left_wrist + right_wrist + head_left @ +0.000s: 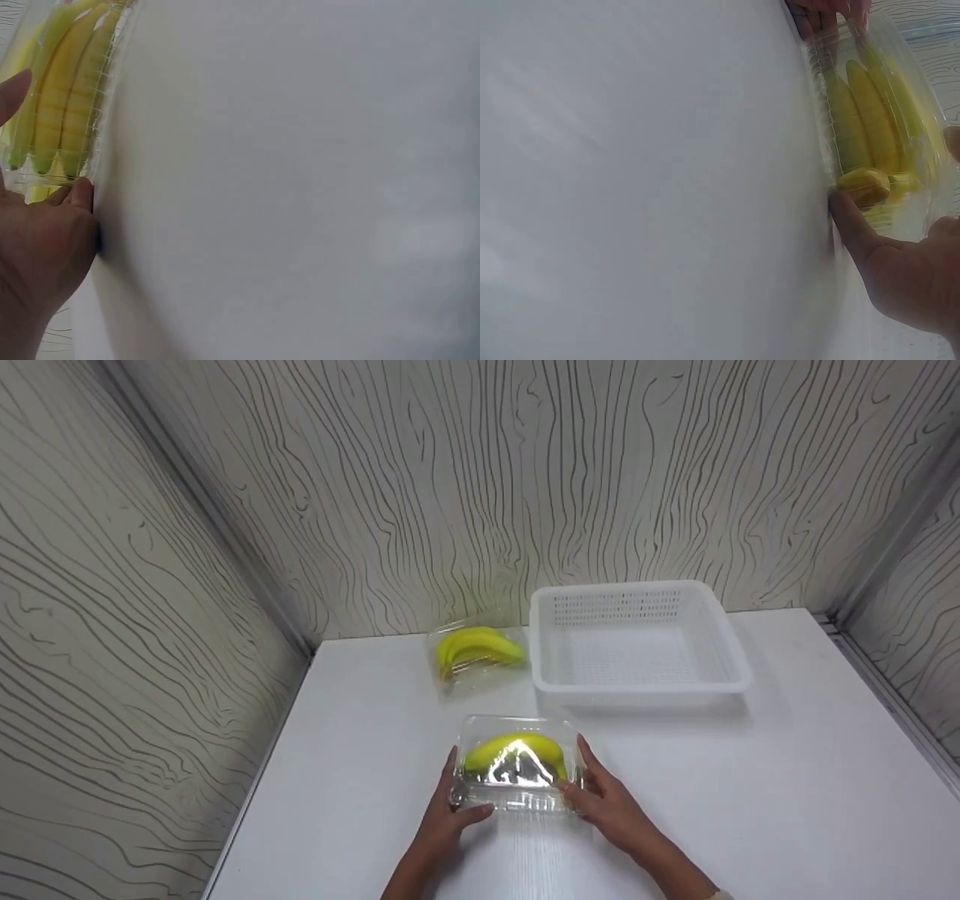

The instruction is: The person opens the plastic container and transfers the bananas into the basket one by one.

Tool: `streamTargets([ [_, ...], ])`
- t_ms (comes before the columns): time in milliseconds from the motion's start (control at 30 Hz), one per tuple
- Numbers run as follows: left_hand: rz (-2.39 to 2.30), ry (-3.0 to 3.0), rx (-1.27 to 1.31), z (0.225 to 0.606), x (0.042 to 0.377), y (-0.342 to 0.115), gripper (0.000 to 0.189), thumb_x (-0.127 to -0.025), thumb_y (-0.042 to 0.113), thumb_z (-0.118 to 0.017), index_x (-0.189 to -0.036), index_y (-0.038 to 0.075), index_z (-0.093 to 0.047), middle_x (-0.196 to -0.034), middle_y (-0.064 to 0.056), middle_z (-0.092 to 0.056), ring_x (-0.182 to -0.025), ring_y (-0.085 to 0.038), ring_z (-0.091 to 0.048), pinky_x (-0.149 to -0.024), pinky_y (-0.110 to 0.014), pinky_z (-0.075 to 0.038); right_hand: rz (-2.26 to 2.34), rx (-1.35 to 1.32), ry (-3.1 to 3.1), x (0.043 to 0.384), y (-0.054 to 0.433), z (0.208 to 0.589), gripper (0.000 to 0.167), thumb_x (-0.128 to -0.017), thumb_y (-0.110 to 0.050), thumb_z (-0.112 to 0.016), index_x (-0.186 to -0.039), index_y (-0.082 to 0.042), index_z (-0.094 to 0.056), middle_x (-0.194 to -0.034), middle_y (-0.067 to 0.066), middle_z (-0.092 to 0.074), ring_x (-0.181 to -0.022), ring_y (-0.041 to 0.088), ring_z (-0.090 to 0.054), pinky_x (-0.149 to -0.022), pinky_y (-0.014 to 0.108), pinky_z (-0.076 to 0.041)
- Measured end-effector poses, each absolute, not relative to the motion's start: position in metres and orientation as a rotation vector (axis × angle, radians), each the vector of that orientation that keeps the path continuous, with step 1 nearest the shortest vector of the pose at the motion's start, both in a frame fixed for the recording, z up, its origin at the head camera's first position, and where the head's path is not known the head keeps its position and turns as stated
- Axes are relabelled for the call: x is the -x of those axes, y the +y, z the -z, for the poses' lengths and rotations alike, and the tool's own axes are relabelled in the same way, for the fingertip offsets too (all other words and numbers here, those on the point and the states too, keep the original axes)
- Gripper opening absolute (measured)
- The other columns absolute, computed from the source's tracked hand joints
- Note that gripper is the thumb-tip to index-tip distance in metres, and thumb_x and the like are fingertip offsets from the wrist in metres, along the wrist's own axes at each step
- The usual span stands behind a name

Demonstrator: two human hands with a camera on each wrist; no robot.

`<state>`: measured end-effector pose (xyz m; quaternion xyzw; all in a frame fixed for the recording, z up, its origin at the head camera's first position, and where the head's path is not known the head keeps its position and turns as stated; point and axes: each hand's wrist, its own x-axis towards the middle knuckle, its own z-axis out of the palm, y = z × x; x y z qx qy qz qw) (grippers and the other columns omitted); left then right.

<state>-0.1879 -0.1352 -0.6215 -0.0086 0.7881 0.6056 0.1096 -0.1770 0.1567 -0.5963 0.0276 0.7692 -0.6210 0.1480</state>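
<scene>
A clear plastic clamshell box (pixel 517 801) with yellow bananas (pixel 517 750) inside is held between both hands near the front of the table. My left hand (pixel 448 814) grips its left end, thumb at the front edge and fingers along the side. At the right end my right hand (pixel 606 804) holds on, with its thumb over the front corner and fingers along the side. The lid looks closed over the fruit. In the left wrist view, several bananas (pixel 67 90) lie side by side behind the plastic. Their joined stem end (pixel 864 184) shows in the right wrist view.
Farther back on the white table (pixel 360 750) lies another bunch of bananas (pixel 480 645) in clear plastic packaging. A white perforated basket (pixel 641 688) stands to its right, close to the back wall (pixel 487 495). Wood-patterned panels enclose the table on the left and right.
</scene>
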Motion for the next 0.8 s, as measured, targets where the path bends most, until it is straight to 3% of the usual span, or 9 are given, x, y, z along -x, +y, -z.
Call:
streamTargets([
  [367, -1.803, 2.334, 0.001, 0.6217, 0.1863, -0.1353, 0.120, -0.082, 0.029, -0.087, -0.174, 0.023, -0.010, -0.181, -0.019, -0.010, -0.167, -0.051, -0.008, -0.130, -0.077, -0.011, 1.790, -0.079, 2.229, 0.1775, 0.1571, 0.5971, 0.091, -0.102, -0.048, -0.068, -0.173, -0.036, -0.011, -0.169, 0.037, -0.031, -0.149, 0.056, -0.047, -0.098, 0.053, -0.064],
  [600, -1.777, 2.359, 0.019, 0.6236, 0.1888, -0.1317, 0.123, -0.078, 0.038, -0.087, -0.174, 0.024, -0.011, -0.182, -0.015, -0.013, -0.167, -0.049, -0.013, -0.129, -0.077, -0.014, 1.785, -0.078, 2.237, 0.1772, 0.1565, 0.5975, 0.093, -0.101, -0.049, -0.068, -0.173, -0.036, -0.010, -0.169, 0.037, -0.030, -0.146, 0.054, -0.053, -0.097, 0.053, -0.065],
  [800, -1.792, 2.368, -0.001, 0.6249, 0.1883, -0.1325, 0.121, -0.079, 0.032, -0.088, -0.174, 0.022, -0.013, -0.181, -0.016, -0.014, -0.166, -0.050, -0.012, -0.130, -0.076, -0.013, 1.793, -0.066, 2.227, 0.1758, 0.1572, 0.5978, 0.093, -0.101, -0.048, -0.069, -0.173, -0.035, -0.011, -0.169, 0.037, -0.030, -0.145, 0.052, -0.055, -0.098, 0.052, -0.064],
])
